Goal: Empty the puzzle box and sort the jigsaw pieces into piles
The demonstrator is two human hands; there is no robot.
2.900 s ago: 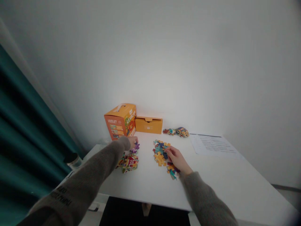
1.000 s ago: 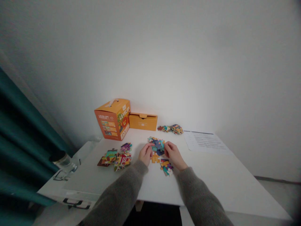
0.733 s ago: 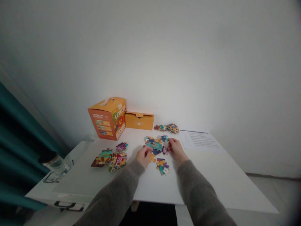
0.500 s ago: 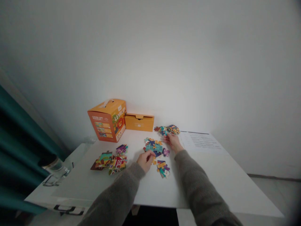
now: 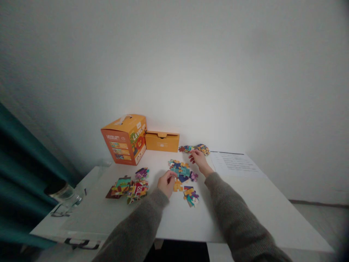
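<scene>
A partly joined jigsaw puzzle [image 5: 183,171], in teal, orange and dark blue, lies mid-table. At its left edge my left hand [image 5: 166,182] is closed, thumb and fingertips together; whatever is between them is hidden. My right hand [image 5: 201,162] hovers behind the puzzle, at the front of a pile of loose puzzle pieces [image 5: 202,148]. Its fingers are bent and slightly apart, with nothing visible in them. A purple piece [image 5: 193,176] touches the puzzle's right side. In front sit an orange piece [image 5: 178,185] and a small joined cluster of pieces [image 5: 191,196].
More puzzle pieces [image 5: 137,189] are heaped on the left, with a purple stack [image 5: 142,173] behind them. An orange puzzle box [image 5: 124,140] and a flat orange carton [image 5: 162,142] stand by the wall. Printed paper [image 5: 236,162] lies right. A glass jar [image 5: 67,194] stands far left.
My left hand has shifted slightly up, uncovering more of the orange piece. My right hand has drawn up a little toward the pile, its fingers spreading a bit.
</scene>
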